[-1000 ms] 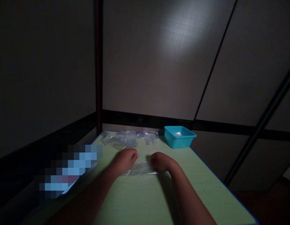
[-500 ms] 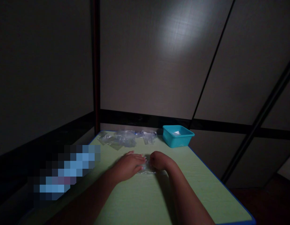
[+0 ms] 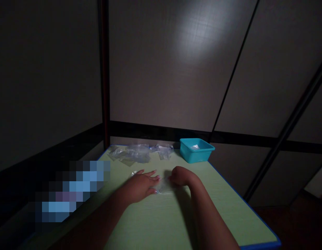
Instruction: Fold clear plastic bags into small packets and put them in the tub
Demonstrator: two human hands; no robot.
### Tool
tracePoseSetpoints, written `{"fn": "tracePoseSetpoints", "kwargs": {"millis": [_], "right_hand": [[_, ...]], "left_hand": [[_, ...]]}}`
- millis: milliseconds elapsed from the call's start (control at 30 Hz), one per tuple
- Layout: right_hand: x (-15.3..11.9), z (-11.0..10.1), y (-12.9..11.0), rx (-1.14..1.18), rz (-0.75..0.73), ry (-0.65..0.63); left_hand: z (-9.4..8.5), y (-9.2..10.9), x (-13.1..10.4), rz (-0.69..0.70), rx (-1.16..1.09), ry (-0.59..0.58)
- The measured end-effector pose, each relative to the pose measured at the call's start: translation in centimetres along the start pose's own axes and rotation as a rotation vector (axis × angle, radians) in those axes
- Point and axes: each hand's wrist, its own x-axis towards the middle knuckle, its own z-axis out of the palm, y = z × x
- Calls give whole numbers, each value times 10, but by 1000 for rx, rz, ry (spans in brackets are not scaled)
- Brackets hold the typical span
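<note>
- The room around me is dim, and the far left and the floor [image 3: 293, 225] at lower right sink nearly to black.
- One soft, whitish glare spreads high on the panel [image 3: 197, 69] facing me; I can't see its source.
- The table [image 3: 150, 225] looks muted but readable, with a dark shadow lying just left of my right forearm [image 3: 209, 205].
- My left forearm [image 3: 98, 213] fades into darkness towards the bottom edge.
- Small highlights glint on the clear plastic [image 3: 166, 185] by my hands, its outline faint.
- Fine detail is soft around my fingers.
- Coarse pixel blocks hide a bluish patch on my left.
</note>
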Motion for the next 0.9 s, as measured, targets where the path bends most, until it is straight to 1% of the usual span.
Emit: {"fn": "tracePoseSetpoints", "kwargs": {"millis": [167, 233, 500, 900], "right_hand": [[1, -3, 15, 14, 11, -89], [2, -4, 17, 16, 4, -103], [-6, -8, 22, 19, -16, -57], [-5, -5, 28, 161, -39, -81]], "left_hand": [[-1, -1, 0, -14, 7, 6], [-1, -1, 0, -25, 13, 10], [-1, -3, -1, -19, 8, 17], [0, -5, 0, -29, -7, 0]]}}
